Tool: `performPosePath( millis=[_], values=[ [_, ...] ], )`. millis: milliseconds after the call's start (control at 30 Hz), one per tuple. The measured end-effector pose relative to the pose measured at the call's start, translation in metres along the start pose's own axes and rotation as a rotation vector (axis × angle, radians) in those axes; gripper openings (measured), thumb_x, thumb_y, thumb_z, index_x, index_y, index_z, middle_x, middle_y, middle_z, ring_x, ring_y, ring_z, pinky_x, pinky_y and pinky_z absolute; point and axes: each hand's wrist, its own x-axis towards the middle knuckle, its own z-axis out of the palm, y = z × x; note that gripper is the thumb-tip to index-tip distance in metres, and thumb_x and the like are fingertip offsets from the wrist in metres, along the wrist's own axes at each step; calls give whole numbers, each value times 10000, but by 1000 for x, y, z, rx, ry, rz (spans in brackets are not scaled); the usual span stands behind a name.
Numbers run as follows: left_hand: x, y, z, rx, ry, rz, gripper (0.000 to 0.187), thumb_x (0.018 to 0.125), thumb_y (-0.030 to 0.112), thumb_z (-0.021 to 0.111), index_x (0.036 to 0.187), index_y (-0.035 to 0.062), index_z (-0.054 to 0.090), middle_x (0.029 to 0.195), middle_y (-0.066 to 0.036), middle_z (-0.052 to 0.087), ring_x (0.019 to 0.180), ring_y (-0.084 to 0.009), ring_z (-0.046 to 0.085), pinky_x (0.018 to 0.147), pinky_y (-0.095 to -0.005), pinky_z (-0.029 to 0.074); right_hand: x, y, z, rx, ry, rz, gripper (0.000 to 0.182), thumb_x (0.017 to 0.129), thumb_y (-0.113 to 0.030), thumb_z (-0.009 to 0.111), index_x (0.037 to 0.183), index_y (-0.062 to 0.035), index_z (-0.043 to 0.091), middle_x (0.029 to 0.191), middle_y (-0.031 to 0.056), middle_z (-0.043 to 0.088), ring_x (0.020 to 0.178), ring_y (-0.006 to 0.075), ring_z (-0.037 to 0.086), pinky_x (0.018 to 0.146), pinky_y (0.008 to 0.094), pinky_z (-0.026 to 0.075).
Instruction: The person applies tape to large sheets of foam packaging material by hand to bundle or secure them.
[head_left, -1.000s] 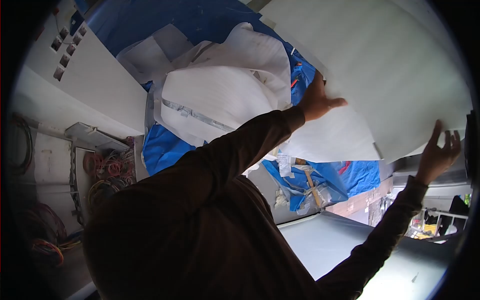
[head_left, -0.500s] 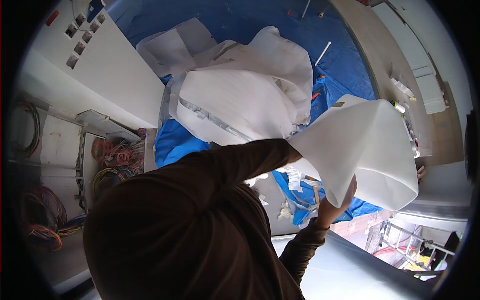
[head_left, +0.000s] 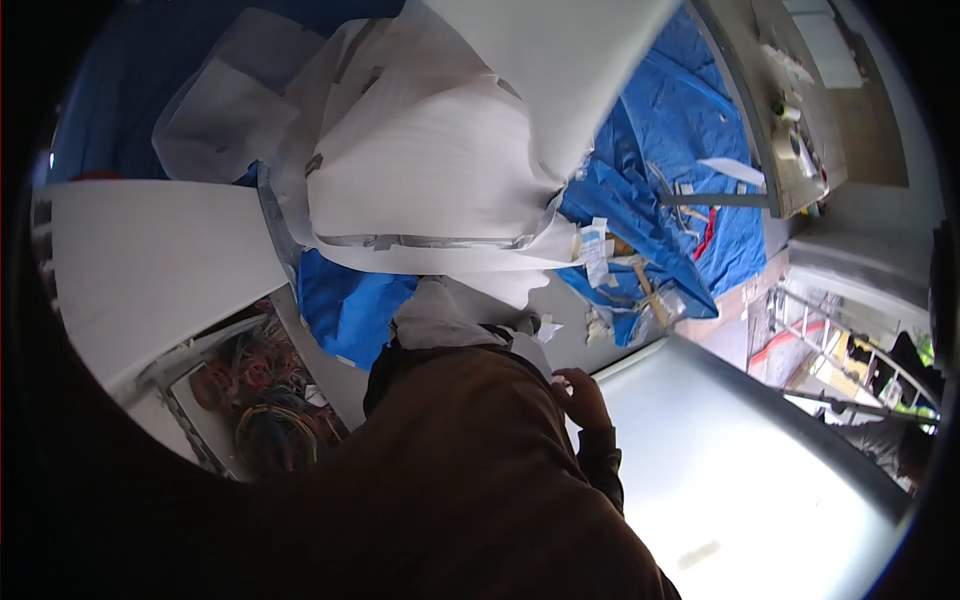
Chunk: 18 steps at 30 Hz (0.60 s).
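My right hand is low by my brown sleeve, near the edge of a large pale, shiny panel. Its fingers are loosely bent and apart, with no held object that I can make out. My left hand is not in view. In front of me lies a crumpled pile of white sheeting with grey tape strips along its edges. Another white sheet rises over the pile and runs out of the top of the view, slightly blurred. What holds it up is hidden.
A blue tarp covers the floor, with scraps and a red strip on it. Bundled cables fill an opening at lower left, beside a white board. A worktop stands right; a metal ladder is beyond.
The view has turned and shifted. The white sheet that was in front of both hands is now higher, at the top. My right hand has come away from it, down toward my body; my left arm has left view.
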Motion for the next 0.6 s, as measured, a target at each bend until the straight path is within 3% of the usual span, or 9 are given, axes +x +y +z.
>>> performPosePath(
  millis=[100,200,300,367,433,467,500,567,600],
  values=[
    [105,20,-220,210,344,35,786,899,434,698,1548,175,336,1579,-156,359,1438,-404,330,1132,-571,321,27,-28,22,91,54,-47,250,900,-187,697,1085,-19,706,1054,181,708,992,325,688,879,396,534],
    [132,52,-393,326,678,52,768,914,443,680,1551,187,336,1589,-153,347,1445,-409,319,1130,-585,319,60,-47,19,-69,-41,-109,258,895,-188,704,1088,-16,696,1057,172,706,1014,328,684,899,406,528],
    [101,42,-493,327,897,15,749,930,452,662,1555,199,336,1599,-150,334,1453,-414,307,1128,-600,317,97,-64,-2,-118,-80,-108,257,905,-188,701,1099,-21,688,1091,168,698,1066,329,669,944,419,511],
    [56,-9,-535,265,959,-87,737,940,458,650,1557,208,336,1605,-148,326,1458,-417,300,1126,-610,316,121,-70,-21,-231,-53,-118,282,915,-232,680,1128,-47,672,1134,160,682,1098,350,654,958,436,510],
    [-33,-123,-510,129,889,-363,725,950,463,638,1560,216,335,1612,-146,318,1463,-420,292,1125,-620,315,139,-68,-39,-315,0,-178,281,914,-201,684,1140,-35,659,1143,173,678,1085,356,659,952,437,512],
    [-91,-175,-467,59,789,-561,719,955,466,632,1561,220,335,1615,-145,314,1465,-422,288,1124,-625,315,145,-75,-50,-271,13,-172,274,906,-171,700,1139,-31,660,1119,171,685,1058,344,669,938,425,519],
    [-147,-197,-382,26,762,-841,711,939,506,647,1534,224,380,1609,-168,311,1449,-390,330,1123,-610,322,150,-79,-57,-289,4,-193,274,906,-171,700,1139,-31,660,1119,171,685,1058,344,669,938,425,519],
    [-234,-267,-308,113,102,-1039,893,836,593,739,1559,244,347,1567,-180,353,1405,-393,396,1091,-615,342,149,-78,-63,-195,76,-111,284,901,-154,712,1152,-32,660,1095,165,693,1043,322,676,927,408,523],
    [-266,-281,-257,264,-65,-1067,969,810,637,747,1570,206,328,1571,-169,350,1405,-388,397,1061,-634,352,146,-70,-62,-183,88,-111,297,899,-151,718,1162,-27,657,1085,164,701,1039,306,679,923,395,526]
  ],
)
